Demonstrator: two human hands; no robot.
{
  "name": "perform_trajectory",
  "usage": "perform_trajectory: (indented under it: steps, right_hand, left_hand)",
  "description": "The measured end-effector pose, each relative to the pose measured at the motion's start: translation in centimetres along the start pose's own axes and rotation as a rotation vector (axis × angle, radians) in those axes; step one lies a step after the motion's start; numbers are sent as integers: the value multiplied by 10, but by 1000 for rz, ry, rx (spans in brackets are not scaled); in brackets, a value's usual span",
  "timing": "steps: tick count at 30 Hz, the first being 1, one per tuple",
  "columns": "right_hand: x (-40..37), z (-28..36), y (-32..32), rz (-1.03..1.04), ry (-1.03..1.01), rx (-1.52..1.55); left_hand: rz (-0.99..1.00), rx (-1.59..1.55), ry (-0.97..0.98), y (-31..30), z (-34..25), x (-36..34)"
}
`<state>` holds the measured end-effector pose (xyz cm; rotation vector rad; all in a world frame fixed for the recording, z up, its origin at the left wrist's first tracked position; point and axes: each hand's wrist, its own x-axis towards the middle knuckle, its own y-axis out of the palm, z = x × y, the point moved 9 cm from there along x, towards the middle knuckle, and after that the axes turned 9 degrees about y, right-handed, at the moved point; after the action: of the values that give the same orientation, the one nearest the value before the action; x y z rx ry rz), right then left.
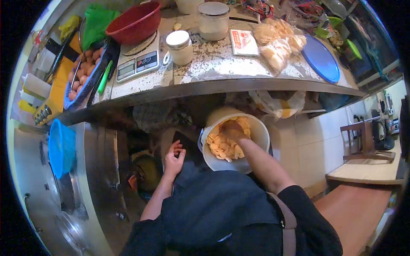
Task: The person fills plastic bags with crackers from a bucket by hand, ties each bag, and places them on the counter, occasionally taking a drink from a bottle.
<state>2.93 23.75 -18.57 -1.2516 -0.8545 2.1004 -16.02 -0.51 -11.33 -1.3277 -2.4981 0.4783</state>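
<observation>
A white bucket (263, 138) stands below the counter's front edge, holding pale orange, flat chip-like pieces (224, 145). My right hand (232, 130) reaches down into it among the pieces; its fingers are hidden, so its grip cannot be made out. To the left of the bucket, my left hand (174, 158) rests near my lap with its fingers apart and nothing in them. Plastic bags of similar pale pieces (277, 47) lie on the counter beside a blue round lid (320, 59).
The counter edge (222, 86) runs above the bucket. On it are a kitchen scale (139, 64) under a red bowl (134, 23), lidded white tubs (179, 47) and a basket of eggs (85, 70). A blue basin (62, 148) is at left, a wooden chair (363, 143) at right.
</observation>
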Motion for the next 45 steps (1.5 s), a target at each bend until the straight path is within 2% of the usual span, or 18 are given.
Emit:
perform_trajectory:
  steps: [2, 7, 11, 13, 17, 19, 20, 22, 25, 27, 31, 33, 35, 38, 39, 41, 43, 45]
  right_hand:
    - [5, 2, 1, -91, -84, 7]
    - [-6, 15, -2, -25, -156, 235]
    - [-11, 10, -18, -78, -175, 226]
    - [-25, 1, -37, 14, 5, 375]
    - [-85, 5, -84, 10, 85, 572]
    - [-110, 4, -84, 234, 150, 963]
    - [-122, 3, -91, 227, 142, 960]
    - [-151, 24, -113, 329, -110, 1227]
    - [-221, 55, -178, 214, -322, 1166]
    - [-287, 93, -240, 93, -720, 1027]
    - [-398, 145, -311, 111, -1425, 777]
    - [-427, 162, -331, 23, -1640, 833]
    - [-439, 165, -339, -35, -1672, 784]
    - [-448, 161, -343, -55, -1934, 842]
    - [-447, 152, -340, -66, -1937, 838]
    - [-392, 128, -337, -379, -1271, 855]
    - [-336, 119, -369, -754, -865, 571]
    - [-263, 92, -365, -768, -610, 598]
  left_hand:
    - [8, 12, -19, 1, 2, 3]
    - [44, 58, -43, 5, 0, 4]
    - [10, -130, -52, 6, 4, 4]
    - [-5, -205, -60, 7, 4, 6]
    - [-18, -278, -25, 5, -16, 18]
    - [-24, -308, -1, 1, -34, 27]
    - [-21, -274, 63, -1, -51, 33]
    - [-27, -247, 146, -5, -86, 48]
    - [-23, -301, 321, -11, -150, 67]
    - [93, -210, 571, -9, -213, 81]
    - [81, -39, 924, 2, -310, 119]
    - [118, 31, 940, 20, -335, 148]
    - [192, 16, 838, 44, -336, 184]
    - [124, 174, 941, 67, -353, 220]
    - [127, 174, 950, 75, -358, 225]
    - [155, 276, 736, 89, -349, 246]
    - [108, 267, 749, 97, -340, 257]
    - [76, 215, 741, 96, -340, 261]
